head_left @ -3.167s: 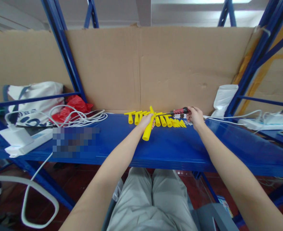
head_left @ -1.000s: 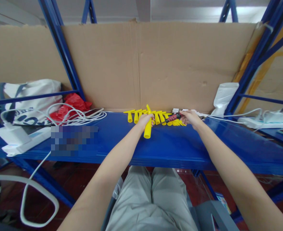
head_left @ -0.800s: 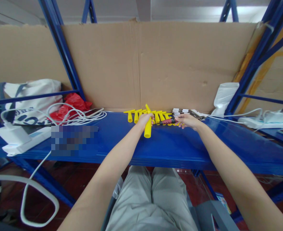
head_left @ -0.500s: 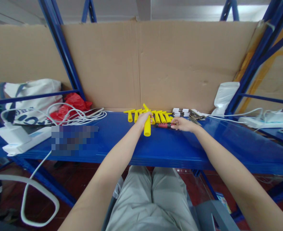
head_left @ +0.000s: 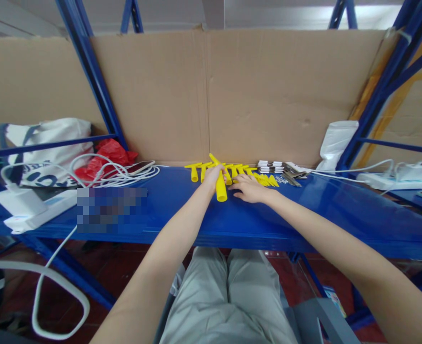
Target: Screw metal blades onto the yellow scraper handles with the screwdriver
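Observation:
My left hand (head_left: 212, 177) is wrapped round a yellow T-shaped handle (head_left: 221, 190), its hollow round end pointing toward me. Just to the right, my right hand (head_left: 250, 188) is low over the blue tabletop, fingers spread and palm down. Its fingertips are close to a row of similar yellow T-shaped pieces (head_left: 194, 174) along the back. The red and black screwdriver does not show now; my right hand may cover it. Beyond that hand lie small yellow wedge-like pieces (head_left: 268, 180) and tiny metal parts (head_left: 282, 179), too small to name.
Small white and black boxes (head_left: 270, 166) and flat metal pieces (head_left: 291, 176) lie at the back right, near a white pouch (head_left: 337, 143). White cables (head_left: 124, 173), a power strip (head_left: 42, 210) and a cloth bag (head_left: 55, 153) occupy the left. Cardboard (head_left: 268, 95) stands behind.
My right hand has moved left and spread its fingers; the screwdriver it held has gone from sight. The small yellow pieces are now uncovered. My left hand keeps the T-shaped handle, barely shifted.

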Tool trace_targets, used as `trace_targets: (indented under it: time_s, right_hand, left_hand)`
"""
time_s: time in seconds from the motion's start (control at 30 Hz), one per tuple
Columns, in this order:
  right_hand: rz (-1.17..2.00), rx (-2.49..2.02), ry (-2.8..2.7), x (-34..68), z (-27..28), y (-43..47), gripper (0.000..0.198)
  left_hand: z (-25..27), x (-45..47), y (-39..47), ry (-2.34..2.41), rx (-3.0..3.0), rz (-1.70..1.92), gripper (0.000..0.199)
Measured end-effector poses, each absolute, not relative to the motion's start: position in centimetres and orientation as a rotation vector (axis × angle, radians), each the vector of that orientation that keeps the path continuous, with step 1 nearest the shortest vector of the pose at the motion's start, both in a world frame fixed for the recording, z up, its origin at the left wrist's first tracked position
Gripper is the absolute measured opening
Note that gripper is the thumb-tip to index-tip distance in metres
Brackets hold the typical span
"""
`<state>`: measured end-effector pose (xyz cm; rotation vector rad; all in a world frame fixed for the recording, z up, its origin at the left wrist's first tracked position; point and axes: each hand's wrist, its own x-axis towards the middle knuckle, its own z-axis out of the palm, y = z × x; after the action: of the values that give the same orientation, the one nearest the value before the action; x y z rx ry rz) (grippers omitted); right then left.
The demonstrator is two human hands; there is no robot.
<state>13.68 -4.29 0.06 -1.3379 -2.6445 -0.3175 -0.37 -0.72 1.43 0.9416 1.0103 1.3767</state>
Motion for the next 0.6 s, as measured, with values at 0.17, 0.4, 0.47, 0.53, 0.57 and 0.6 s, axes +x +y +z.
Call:
trace_targets:
  time_s: [0.17, 0.4, 0.47, 0.53, 0.57, 0.6]
  right_hand:
    - [-0.3, -1.325, -2.682, 11.5, -0.3, -3.3, 0.029]
    - [-0.382, -1.299, -2.645, 10.4, -0.8, -2.7, 0.03]
    - [-0.374, -1.294, -2.635, 10.3, -0.8, -2.8, 0.031]
    - [-0.363, -1.301, -2.628, 10.2, -0.7, -2.8, 0.03]
    - [-0.35, -1.307, -2.627, 10.2, -0.6, -2.8, 0.029]
    - [-0.33, -1.315, -2.627, 10.1, -0.6, -2.7, 0.028]
  left_hand:
    - [1.6, -0.6, -0.6, 1.029, 0.841, 1.461, 0.016]
    - [1.7, -0.6, -0.7, 1.049, 0.826, 1.47, 0.018]
    - [1.6, -0.6, -0.6, 1.044, 0.824, 1.478, 0.019]
    - [1.5, -0.6, -0.5, 1.04, 0.823, 1.478, 0.019]
    - [1.5, -0.6, -0.5, 1.039, 0.824, 1.479, 0.019]
    - [1.4, -0.6, -0.4, 1.038, 0.824, 1.481, 0.019]
